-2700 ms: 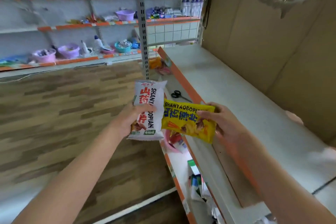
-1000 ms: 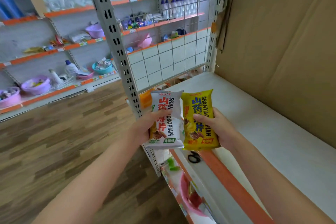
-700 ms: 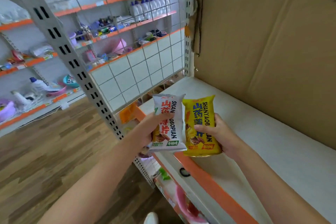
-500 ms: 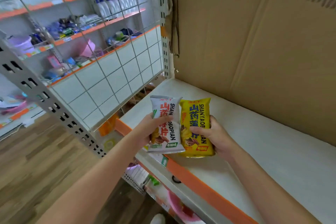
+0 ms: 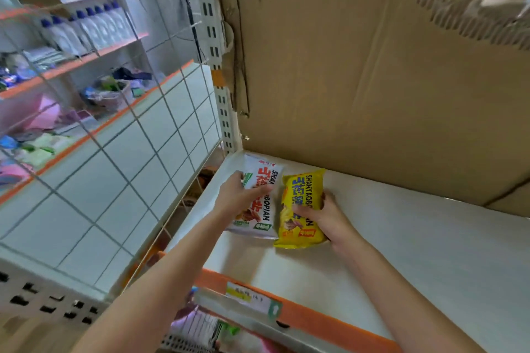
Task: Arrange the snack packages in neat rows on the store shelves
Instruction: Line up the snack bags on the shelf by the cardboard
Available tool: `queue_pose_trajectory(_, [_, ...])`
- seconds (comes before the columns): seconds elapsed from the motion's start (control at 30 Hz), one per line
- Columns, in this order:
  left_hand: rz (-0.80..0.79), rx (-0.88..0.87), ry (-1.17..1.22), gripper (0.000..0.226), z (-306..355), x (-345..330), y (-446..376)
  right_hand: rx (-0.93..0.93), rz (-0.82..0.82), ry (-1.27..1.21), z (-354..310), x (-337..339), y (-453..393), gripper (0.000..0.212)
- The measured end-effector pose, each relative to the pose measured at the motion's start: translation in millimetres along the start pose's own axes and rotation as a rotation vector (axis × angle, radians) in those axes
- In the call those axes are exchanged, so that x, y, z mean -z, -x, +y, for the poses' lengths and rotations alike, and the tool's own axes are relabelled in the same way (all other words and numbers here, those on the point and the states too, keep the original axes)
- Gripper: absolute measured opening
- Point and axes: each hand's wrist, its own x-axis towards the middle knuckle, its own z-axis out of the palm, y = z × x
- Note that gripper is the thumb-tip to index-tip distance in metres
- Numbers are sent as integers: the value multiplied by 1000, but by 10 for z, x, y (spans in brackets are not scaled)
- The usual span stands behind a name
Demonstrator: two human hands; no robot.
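Observation:
My left hand (image 5: 239, 198) grips a white snack package (image 5: 262, 209) with red lettering, and my right hand (image 5: 321, 216) grips a yellow snack package (image 5: 301, 206) with blue lettering. Both packages are held side by side, low over the far left corner of the white shelf (image 5: 401, 252), close to the cardboard back wall. I cannot tell whether they touch the shelf surface. My thumbs lie across the fronts of the packages.
Brown cardboard (image 5: 372, 80) lines the back of the shelf. A white wire grid panel (image 5: 137, 157) closes its left end. An orange price strip (image 5: 315, 321) runs along the front edge. Shelves with bottles (image 5: 86, 28) and goods stand beyond the grid.
Both hands have carried the two packages forward and down, from in front of the shelf edge into its far left corner. The view has swung right toward the shelf.

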Motion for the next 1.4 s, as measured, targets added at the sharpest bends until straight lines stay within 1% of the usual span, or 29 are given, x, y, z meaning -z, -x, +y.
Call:
queue_pose_trajectory(0.07, [6, -50, -125, 37, 22, 27, -114, 26, 31, 17, -43, -78, -35, 60])
queue_pose_trajectory(0.1, [11, -64, -173, 37, 26, 40, -179, 29, 36, 11, -74, -120, -42, 58])
queue_pose_trajectory(0.17, [26, -82, -236, 44, 35, 50, -299, 28, 68, 34, -106, -201, -97, 56])
queue_pose_trajectory(0.2, [38, -95, -280, 48, 39, 49, -349, 34, 94, 84, -126, -244, -116, 54])
queue_pose_trajectory(0.27, [67, -148, -419, 54, 50, 50, -414, 49, 157, 305, -177, -310, -153, 54])
queue_pose_trajectory(0.37, [153, -241, -579, 69, 57, 66, -450, 93, 248, 766, -246, -375, -143, 62])
queue_pose_trajectory(0.43, [213, -319, -650, 74, 66, 55, -432, 162, 324, 922, -266, -399, -97, 68])
queue_pose_trajectory(0.5, [231, -410, -725, 63, 69, 10, -395, 253, 396, 1032, -247, -403, -60, 69])
queue_pose_trajectory(0.6, [165, -527, -834, 46, 66, -66, -352, 423, 454, 1264, -174, -428, -14, 57])
queue_pose_trajectory(0.63, [153, -579, -862, 40, 53, -84, -323, 449, 445, 1293, -155, -441, 6, 57])
queue_pose_trajectory(0.7, [180, -632, -935, 32, -23, -132, -233, 461, 431, 1285, -98, -444, 32, 59])
queue_pose_trajectory(0.73, [181, -644, -973, 34, -63, -155, -181, 481, 443, 1290, -62, -435, 44, 55])
queue_pose_trajectory(0.8, [146, -651, -1042, 48, -145, -198, -80, 489, 411, 1321, -45, -416, 141, 46])
queue_pose_trajectory(0.87, [116, -614, -1093, 55, -183, -232, -7, 440, 331, 1338, -4, -380, 231, 54])
queue_pose_trajectory(0.93, [103, -580, -1080, 55, -144, -241, 55, 358, 177, 1362, 54, -294, 340, 61])
queue_pose_trajectory(1.0, [113, -617, -1032, 48, -62, -256, 161, 334, 99, 1382, 52, -217, 498, 63])
queue_pose_trajectory(1.03, [123, -675, -1029, 39, -24, -277, 237, 352, 86, 1390, 67, -158, 566, 63])
queue_pose_trajectory(1.07, [126, -743, -1032, 31, -1, -311, 311, 379, 92, 1400, 75, -87, 639, 61])
queue_pose_trajectory(1.1, [103, -792, -1028, 28, 24, -351, 394, 395, 109, 1405, 95, -6, 713, 56])
queue_pose_trajectory(1.2, [-39, -900, -999, 24, 35, -570, 604, 420, 170, 1411, 176, 286, 973, 38])
queue_pose_trajectory(1.3, [-205, -1033, -1003, 18, 71, -917, 886, 405, 217, 1459, 321, 651, 1250, 31])
queue_pose_trajectory(1.4, [-299, -1086, -1011, 14, 207, -1297, 1269, 383, 286, 1446, 460, 1054, 1584, 26])
